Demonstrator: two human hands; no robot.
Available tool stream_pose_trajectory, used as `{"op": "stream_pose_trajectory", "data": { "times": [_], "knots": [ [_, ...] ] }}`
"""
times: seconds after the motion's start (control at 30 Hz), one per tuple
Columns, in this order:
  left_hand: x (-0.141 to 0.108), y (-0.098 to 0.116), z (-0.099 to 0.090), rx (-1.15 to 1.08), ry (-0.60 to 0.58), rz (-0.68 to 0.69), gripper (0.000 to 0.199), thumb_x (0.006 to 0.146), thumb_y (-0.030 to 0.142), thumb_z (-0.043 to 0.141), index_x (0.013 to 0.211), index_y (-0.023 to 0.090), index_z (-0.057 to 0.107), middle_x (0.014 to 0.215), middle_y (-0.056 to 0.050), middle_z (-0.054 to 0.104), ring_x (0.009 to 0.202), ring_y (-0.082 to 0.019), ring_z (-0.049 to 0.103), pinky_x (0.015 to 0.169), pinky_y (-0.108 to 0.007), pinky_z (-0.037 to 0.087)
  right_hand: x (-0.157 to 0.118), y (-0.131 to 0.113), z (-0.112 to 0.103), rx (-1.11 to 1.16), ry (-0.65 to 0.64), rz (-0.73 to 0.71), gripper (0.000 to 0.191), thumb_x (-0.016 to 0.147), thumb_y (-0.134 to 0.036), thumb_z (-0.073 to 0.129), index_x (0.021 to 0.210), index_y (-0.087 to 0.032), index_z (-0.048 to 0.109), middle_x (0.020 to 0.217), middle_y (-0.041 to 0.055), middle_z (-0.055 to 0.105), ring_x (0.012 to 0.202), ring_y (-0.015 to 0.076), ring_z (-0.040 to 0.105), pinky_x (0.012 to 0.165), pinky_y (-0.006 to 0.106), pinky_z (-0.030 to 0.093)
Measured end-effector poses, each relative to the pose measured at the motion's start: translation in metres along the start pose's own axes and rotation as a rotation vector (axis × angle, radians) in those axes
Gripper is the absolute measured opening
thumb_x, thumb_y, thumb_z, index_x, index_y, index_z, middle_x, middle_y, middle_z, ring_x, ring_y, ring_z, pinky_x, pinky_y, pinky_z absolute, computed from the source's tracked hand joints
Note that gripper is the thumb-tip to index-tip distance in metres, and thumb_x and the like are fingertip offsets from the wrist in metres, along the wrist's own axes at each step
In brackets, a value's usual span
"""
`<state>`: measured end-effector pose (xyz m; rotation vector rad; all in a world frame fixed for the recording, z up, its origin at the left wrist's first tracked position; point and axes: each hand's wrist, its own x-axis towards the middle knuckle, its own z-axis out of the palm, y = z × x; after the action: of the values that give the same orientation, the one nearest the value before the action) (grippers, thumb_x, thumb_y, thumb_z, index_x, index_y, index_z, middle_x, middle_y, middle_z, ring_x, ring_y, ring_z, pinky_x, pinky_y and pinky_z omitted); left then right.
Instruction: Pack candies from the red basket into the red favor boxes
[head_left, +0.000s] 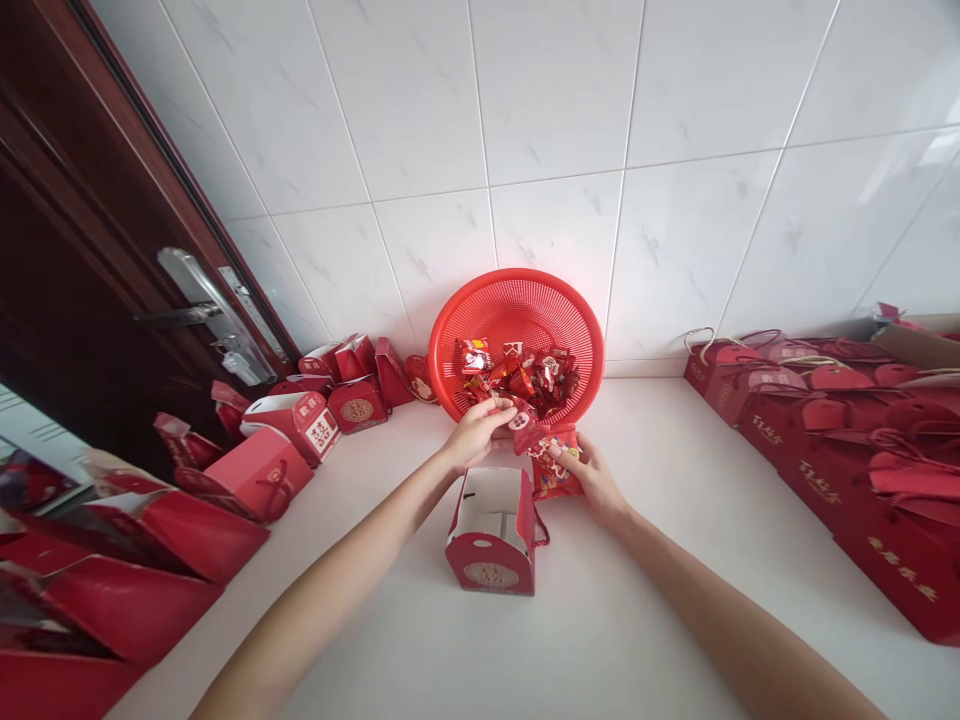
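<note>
In the head view my left hand (480, 432) pinches a red-wrapped candy (523, 421) near the front rim of the red plastic basket (442, 330). To its right, my right hand (594, 478) has its thumb and fingers closed on a red patterned packet (556, 466). The candy and the packet are close together, and I cannot tell whether they touch. Several wrapped candies (551, 370) lie in the tilted basket. Just in front of my hands stands an open red gift box (491, 560) with a white inside and a cord handle at its right.
Open red boxes (180, 520) crowd the left side of the white table (600, 640). Filled-looking rows of closed red gift boxes (817, 470) line the right. A tiled wall (555, 110) rises behind, and a dark door (97, 200) with a metal handle is at left.
</note>
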<state>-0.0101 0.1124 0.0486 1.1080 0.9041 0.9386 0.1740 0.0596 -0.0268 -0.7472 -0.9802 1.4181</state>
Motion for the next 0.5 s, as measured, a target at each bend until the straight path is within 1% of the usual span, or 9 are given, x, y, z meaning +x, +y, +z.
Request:
{"op": "stream_pose_trajectory", "data": {
  "times": [0.1,0.2,0.27,0.33,0.4,0.43,0.5],
  "knots": [
    [0.000,0.002,-0.003,-0.009,0.040,0.008,0.029,0.074,0.027,0.082,0.092,0.019,0.062,0.082,0.001,0.070,0.066,-0.011,0.066,0.065,-0.024,0.054,-0.001,-0.001,0.001,-0.008,0.004,0.001,0.054,0.069,-0.051,0.085,0.112,-0.024,0.067,0.115,0.0095,0.074,0.100,0.0312,0.070,0.084,0.047,0.058],
    [-0.002,0.007,-0.005,0.001,0.069,0.002,0.021,0.076,0.026,0.080,0.091,0.018,0.069,0.088,-0.002,0.072,0.072,-0.012,0.068,0.070,-0.026,0.057,-0.001,-0.001,0.000,-0.002,0.000,-0.007,0.053,0.070,-0.051,0.085,0.112,-0.024,0.067,0.116,0.0100,0.074,0.098,0.0305,0.071,0.084,0.046,0.058],
    [-0.003,0.009,-0.007,0.016,0.070,-0.011,0.021,0.073,0.025,0.083,0.089,0.016,0.072,0.090,-0.004,0.073,0.076,-0.013,0.068,0.076,-0.029,0.058,0.000,0.000,0.000,0.000,-0.008,-0.007,0.052,0.071,-0.049,0.084,0.112,-0.023,0.067,0.117,0.0103,0.073,0.098,0.0298,0.071,0.084,0.044,0.058],
    [-0.004,0.010,-0.009,0.032,0.062,0.000,0.028,0.066,0.022,0.087,0.090,0.016,0.074,0.094,-0.006,0.075,0.082,-0.015,0.070,0.082,-0.031,0.058,0.000,0.000,-0.001,-0.003,-0.010,-0.004,0.052,0.071,-0.050,0.084,0.112,-0.023,0.067,0.118,0.0104,0.073,0.098,0.0299,0.071,0.083,0.043,0.058],
    [-0.001,0.010,-0.013,0.066,0.068,0.058,0.036,0.060,0.020,0.089,0.093,0.016,0.075,0.097,-0.006,0.075,0.089,-0.018,0.070,0.086,-0.033,0.058,0.000,0.000,-0.001,-0.009,-0.010,0.001,0.053,0.071,-0.051,0.084,0.112,-0.023,0.067,0.117,0.0100,0.073,0.098,0.0304,0.071,0.083,0.043,0.058],
    [0.003,0.011,-0.016,0.100,0.085,0.105,0.038,0.060,0.021,0.089,0.094,0.016,0.075,0.098,-0.007,0.076,0.091,-0.019,0.070,0.087,-0.035,0.058,0.000,0.000,-0.001,-0.011,-0.011,0.005,0.053,0.071,-0.051,0.084,0.112,-0.023,0.067,0.116,0.0098,0.074,0.098,0.0305,0.071,0.082,0.043,0.058],
    [0.016,0.017,-0.021,0.221,0.153,0.232,0.037,0.063,0.023,0.086,0.098,0.016,0.074,0.098,-0.007,0.076,0.092,-0.021,0.071,0.088,-0.038,0.058,-0.001,0.000,-0.001,-0.013,-0.013,0.009,0.051,0.070,-0.051,0.084,0.110,-0.024,0.067,0.114,0.0093,0.074,0.098,0.0305,0.071,0.081,0.042,0.059]
  ]
}}
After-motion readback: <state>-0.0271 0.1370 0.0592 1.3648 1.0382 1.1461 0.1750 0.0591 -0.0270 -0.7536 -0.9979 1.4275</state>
